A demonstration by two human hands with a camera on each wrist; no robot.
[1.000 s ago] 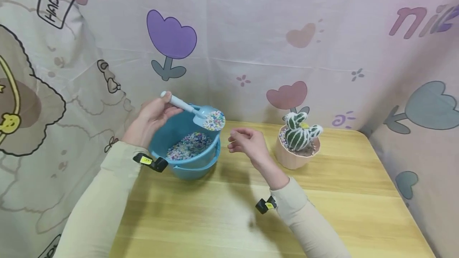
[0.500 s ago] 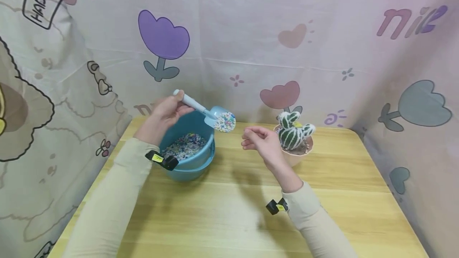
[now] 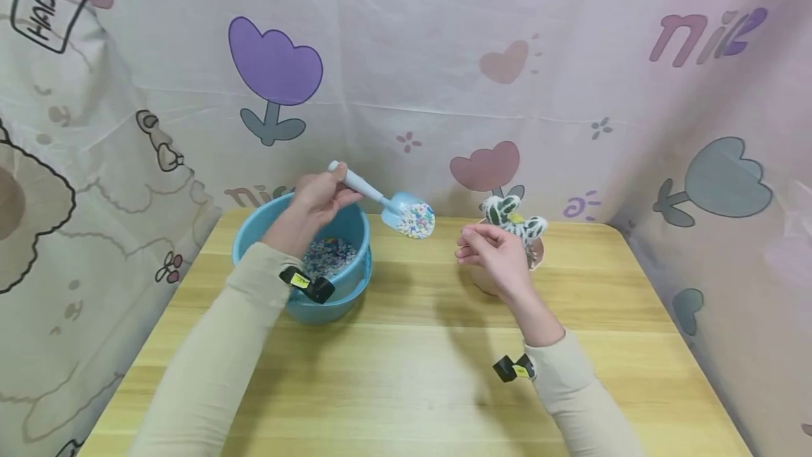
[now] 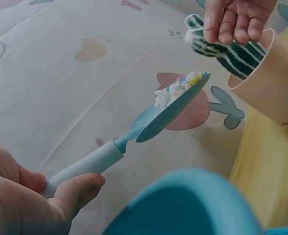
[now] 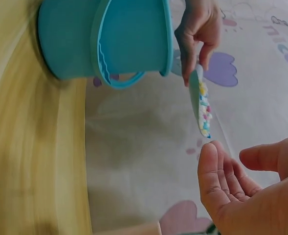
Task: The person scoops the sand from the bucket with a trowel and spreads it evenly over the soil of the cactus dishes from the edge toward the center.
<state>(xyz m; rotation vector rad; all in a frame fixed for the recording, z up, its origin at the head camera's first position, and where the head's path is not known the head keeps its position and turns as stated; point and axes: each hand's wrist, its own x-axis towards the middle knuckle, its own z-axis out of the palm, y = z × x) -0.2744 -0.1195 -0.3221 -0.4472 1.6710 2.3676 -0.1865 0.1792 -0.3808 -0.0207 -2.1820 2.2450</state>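
Note:
My left hand [image 3: 317, 199] grips the pale handle of a small blue shovel [image 3: 401, 210] [image 4: 158, 122], held above the table to the right of the bucket. Its blade carries a heap of small multicoloured pebbles [image 3: 416, 221]. The blue bucket [image 3: 363, 242] stands on the table partly behind my left forearm, with more pebbles at its bottom. My right hand [image 3: 497, 256] [image 5: 251, 191] holds nothing, its fingers loosely bent. It hovers in front of a potted cactus [image 3: 535, 226], hiding part of the plant and its pale pink pot [image 4: 276, 83].
The wooden table [image 3: 406, 386] ends at a printed cloth backdrop [image 3: 393, 41] behind and at both sides. The bucket's hanging handle [image 5: 119, 84] juts from its side. A small black camera sits on each sleeve cuff.
My left hand has carried the loaded shovel to the right, out from over the bucket. The right hand has also shifted right, coming in front of the cactus. The view has turned slightly right.

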